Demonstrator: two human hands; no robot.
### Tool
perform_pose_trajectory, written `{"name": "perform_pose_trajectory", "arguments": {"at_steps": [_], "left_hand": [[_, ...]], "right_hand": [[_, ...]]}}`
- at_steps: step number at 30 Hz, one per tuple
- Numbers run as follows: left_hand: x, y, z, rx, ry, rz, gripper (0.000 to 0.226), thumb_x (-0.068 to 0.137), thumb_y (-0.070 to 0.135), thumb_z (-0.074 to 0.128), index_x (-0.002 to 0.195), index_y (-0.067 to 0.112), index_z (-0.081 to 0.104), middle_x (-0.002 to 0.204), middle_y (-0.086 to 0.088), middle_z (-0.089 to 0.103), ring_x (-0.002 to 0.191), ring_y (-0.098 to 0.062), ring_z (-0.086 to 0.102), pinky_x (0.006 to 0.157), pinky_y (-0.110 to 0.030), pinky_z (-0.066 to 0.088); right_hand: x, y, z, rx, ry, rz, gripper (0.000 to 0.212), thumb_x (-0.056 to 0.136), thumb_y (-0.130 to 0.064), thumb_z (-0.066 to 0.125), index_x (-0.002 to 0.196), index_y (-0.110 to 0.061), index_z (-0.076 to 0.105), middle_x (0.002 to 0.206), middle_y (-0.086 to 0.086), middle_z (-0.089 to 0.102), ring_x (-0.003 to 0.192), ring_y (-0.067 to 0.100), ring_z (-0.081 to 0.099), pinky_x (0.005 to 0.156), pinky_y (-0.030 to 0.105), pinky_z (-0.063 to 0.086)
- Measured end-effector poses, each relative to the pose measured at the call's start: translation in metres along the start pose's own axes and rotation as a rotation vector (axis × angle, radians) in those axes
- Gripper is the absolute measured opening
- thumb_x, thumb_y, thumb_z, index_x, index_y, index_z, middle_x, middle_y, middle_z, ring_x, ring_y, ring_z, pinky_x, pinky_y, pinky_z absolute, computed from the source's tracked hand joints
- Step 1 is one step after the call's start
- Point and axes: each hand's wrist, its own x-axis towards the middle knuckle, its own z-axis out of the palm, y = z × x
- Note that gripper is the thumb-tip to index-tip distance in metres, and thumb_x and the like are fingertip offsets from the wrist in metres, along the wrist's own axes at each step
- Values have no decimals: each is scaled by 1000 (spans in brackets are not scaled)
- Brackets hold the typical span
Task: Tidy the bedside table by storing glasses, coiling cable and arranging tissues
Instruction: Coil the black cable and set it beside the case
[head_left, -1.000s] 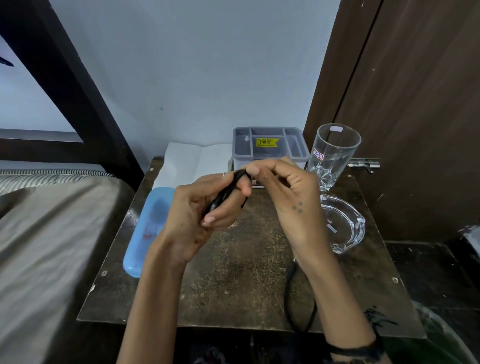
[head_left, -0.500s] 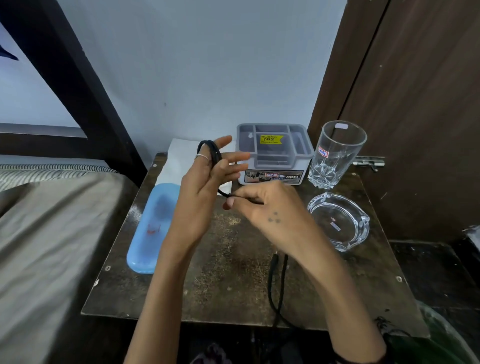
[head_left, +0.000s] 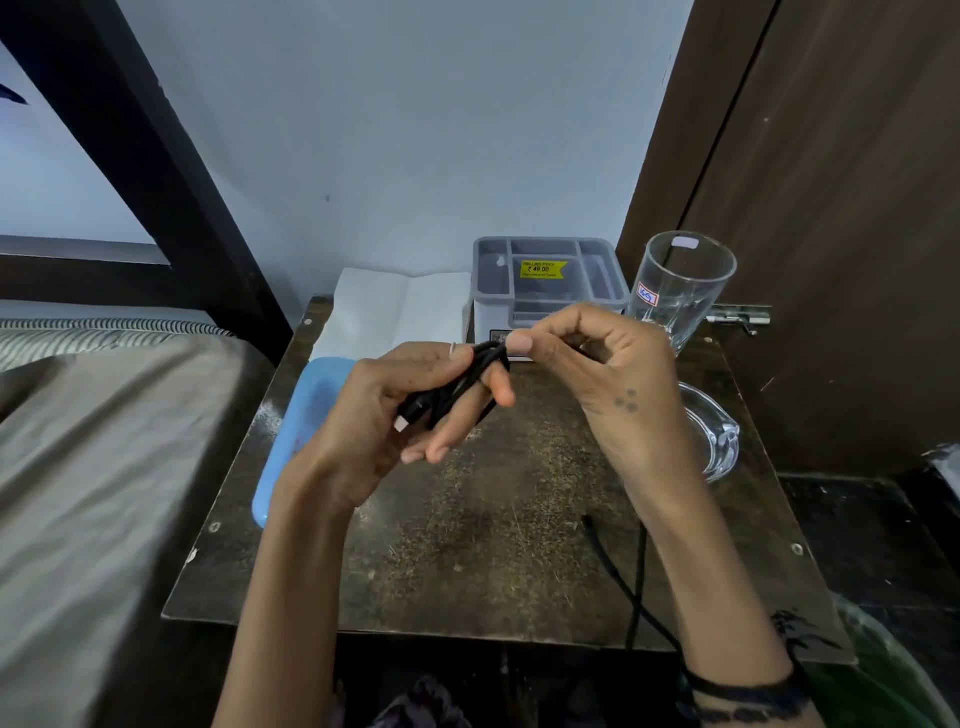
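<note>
Raised again, both hands (head_left: 395, 415) wrap cable (head_left: 457, 389) (black) — over scuffed table (head_left: 493, 545)

A thin ring is being worn on the left hand (head_left: 395, 415); dark cords are being worn around the right wrist, and small dots are being shown on the right hand (head_left: 608, 384).
</note>
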Motion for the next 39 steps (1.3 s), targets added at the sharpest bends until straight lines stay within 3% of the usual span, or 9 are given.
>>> {"name": "perform_pose_trajectory", "arguments": {"at_steps": [5,8,13,17,20,25,30,36,39], "left_hand": [[3,0,14,-226,113,134,43,85,20,34,96,2,71,55,2,66,34,-4,41,49,-23,20],[13,-1,22,-408,220,224,33,86,12,36,100,3,65,85,-1,75,49,-3,57,50,-12,45],[24,-18,11,-47,438,259,37,98,5,32,135,9,33,110,9,67,95,-4,67,82,-16,51],[22,-25,-2,440,567,208,39,99,8,36,138,6,32,106,11,64,81,-1,66,78,-18,51],[17,-21,-2,511,544,77,21,97,9,41,111,15,56,96,5,68,63,-9,64,74,-31,52],[15,-8,7,293,153,-117,28,96,16,36,86,10,62,45,-4,60,34,-13,45,41,-19,36],[9,-5,11,81,102,22,48,93,30,30,78,6,68,36,2,46,29,-8,29,36,-16,27],[8,0,21,-233,162,166,44,91,25,29,93,4,68,41,5,55,31,-5,32,42,-12,38],[12,1,27,-261,232,219,38,89,20,34,92,8,70,77,3,74,40,-2,47,42,-14,43]], "right_hand": [[-4,17,18,9,-30,51,32,94,-33,47,66,-35,63,59,-9,52,57,6,46,58,26,35],[-8,24,26,-74,-188,151,30,93,-42,42,76,-34,65,56,-8,56,46,3,42,48,17,28],[-9,9,24,-351,-395,164,27,93,-33,51,76,-19,68,50,1,54,47,10,49,53,31,35],[-5,0,7,-321,-286,94,18,84,-35,64,81,-19,73,71,8,70,70,26,64,71,41,51],[-3,-5,-7,-276,-156,47,12,80,-36,68,77,-26,74,69,1,71,64,23,62,63,39,49],[0,1,-13,-217,21,0,5,76,-33,74,75,-28,72,71,-12,71,72,4,65,70,31,53],[0,12,-7,-97,6,-28,11,89,-25,60,85,-22,71,72,-12,66,71,-1,59,69,18,44],[-4,20,10,-172,-203,33,24,96,-20,48,85,-38,59,54,-10,54,46,0,48,51,11,33],[-10,24,22,-98,-369,173,26,93,-12,52,80,-34,50,60,-6,60,44,7,55,46,19,45]]}}
